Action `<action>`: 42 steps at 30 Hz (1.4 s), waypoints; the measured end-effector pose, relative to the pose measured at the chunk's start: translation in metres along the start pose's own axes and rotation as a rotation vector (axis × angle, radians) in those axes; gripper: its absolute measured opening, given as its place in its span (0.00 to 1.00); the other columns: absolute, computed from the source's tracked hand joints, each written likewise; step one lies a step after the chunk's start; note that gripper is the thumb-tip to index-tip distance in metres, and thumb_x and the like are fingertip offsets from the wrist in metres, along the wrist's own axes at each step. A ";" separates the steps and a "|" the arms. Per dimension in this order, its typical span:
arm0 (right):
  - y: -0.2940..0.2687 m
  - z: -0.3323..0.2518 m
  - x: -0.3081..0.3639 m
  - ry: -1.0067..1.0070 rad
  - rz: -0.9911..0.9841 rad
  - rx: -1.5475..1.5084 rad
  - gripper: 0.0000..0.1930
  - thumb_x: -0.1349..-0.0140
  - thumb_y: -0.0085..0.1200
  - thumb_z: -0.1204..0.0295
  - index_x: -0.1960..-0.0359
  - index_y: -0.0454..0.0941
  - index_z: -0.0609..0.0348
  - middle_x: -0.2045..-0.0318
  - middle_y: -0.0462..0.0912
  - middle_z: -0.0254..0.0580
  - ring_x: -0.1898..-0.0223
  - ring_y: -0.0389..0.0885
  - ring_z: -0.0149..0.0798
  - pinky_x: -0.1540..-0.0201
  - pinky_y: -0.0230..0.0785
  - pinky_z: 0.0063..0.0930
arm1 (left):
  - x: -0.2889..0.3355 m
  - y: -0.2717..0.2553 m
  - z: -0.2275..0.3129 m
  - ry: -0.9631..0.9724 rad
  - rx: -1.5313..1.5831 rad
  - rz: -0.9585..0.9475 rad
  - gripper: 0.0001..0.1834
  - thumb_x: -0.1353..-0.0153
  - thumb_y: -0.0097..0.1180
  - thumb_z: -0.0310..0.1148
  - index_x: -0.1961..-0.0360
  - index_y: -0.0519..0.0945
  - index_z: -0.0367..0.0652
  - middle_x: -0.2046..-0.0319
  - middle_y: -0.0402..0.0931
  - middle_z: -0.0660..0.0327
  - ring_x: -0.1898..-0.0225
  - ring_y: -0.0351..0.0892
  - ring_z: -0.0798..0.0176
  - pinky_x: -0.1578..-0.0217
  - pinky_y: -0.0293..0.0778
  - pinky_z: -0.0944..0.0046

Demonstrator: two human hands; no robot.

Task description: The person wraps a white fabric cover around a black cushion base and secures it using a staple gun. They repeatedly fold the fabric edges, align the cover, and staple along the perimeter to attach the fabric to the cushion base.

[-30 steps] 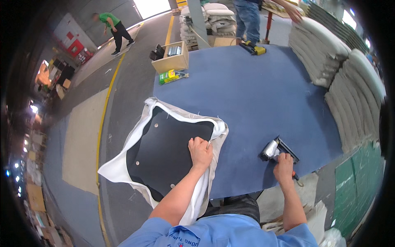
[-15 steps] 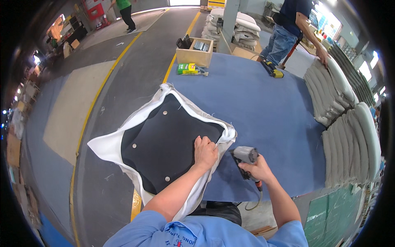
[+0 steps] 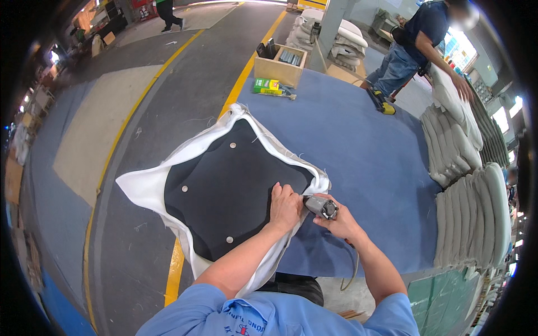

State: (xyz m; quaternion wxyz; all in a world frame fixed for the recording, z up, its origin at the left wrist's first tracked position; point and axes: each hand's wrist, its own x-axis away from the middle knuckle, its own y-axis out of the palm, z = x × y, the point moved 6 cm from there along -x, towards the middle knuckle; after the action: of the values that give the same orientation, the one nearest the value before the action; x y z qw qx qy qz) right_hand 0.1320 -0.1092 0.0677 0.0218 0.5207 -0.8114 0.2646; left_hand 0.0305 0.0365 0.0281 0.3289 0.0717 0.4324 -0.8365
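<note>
A black seat panel [image 3: 224,185] with round metal-looking spots lies underside up, white padding and fabric [image 3: 140,187] folded up round its edges. My left hand [image 3: 286,207] rests at the panel's right side, its curled fingers pinching the fabric edge over the black board. My right hand [image 3: 339,221] is wrapped round a grey staple gun [image 3: 321,206] with an air hose at its handle. The gun's nose reaches the fabric edge just right of my left fingers; whether it touches is hidden.
The blue table [image 3: 358,168] holds a wooden box [image 3: 280,68], a small green-and-yellow box [image 3: 268,86] and a yellow-black tool [image 3: 383,103]. Stacked cushions [image 3: 473,215] stand along its right edge. A co-worker [image 3: 412,45] at the back right has a hand on the far stack.
My right hand has brought the staple gun left and up, from beside the panel to its right edge. My left hand stays on the fabric. The co-worker's cushion has shifted.
</note>
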 end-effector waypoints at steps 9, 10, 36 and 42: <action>0.004 -0.004 0.004 -0.036 0.050 0.077 0.39 0.39 0.72 0.76 0.27 0.69 0.45 0.41 0.85 0.44 0.38 0.84 0.44 0.35 0.74 0.38 | -0.002 -0.001 0.006 0.039 -0.008 0.047 0.11 0.32 0.61 0.31 0.73 0.81 0.38 0.63 0.72 0.50 0.54 0.72 0.41 0.33 0.64 0.34; 0.005 -0.007 0.006 -0.019 0.041 0.062 0.39 0.40 0.72 0.76 0.27 0.69 0.44 0.41 0.85 0.45 0.38 0.84 0.45 0.35 0.74 0.38 | -0.001 -0.002 0.005 0.040 -0.017 0.039 0.11 0.32 0.61 0.31 0.72 0.82 0.38 0.63 0.72 0.50 0.54 0.72 0.41 0.33 0.64 0.34; -0.073 0.063 -0.093 0.200 0.391 -0.030 0.29 0.21 0.51 0.45 0.36 0.81 0.56 0.47 0.86 0.46 0.44 0.84 0.47 0.40 0.77 0.46 | 0.033 -0.115 -0.013 -0.145 0.282 0.123 0.10 0.36 0.65 0.30 0.54 0.83 0.43 0.51 0.79 0.51 0.43 0.79 0.45 0.40 0.74 0.48; 0.002 0.066 -0.129 0.422 0.117 -0.791 0.26 0.24 0.52 0.41 0.49 0.87 0.49 0.56 0.89 0.38 0.60 0.88 0.41 0.57 0.82 0.45 | 0.170 -0.301 -0.149 -0.793 -0.467 0.727 0.22 0.31 0.64 0.34 0.39 0.75 0.39 0.43 0.73 0.47 0.44 0.74 0.43 0.40 0.69 0.47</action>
State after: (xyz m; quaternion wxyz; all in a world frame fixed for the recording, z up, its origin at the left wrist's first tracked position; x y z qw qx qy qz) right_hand 0.2047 -0.0306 -0.0296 0.3691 0.3602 -0.8560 0.0352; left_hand -0.3098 0.1916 0.0704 0.7384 -0.1774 0.3968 -0.5155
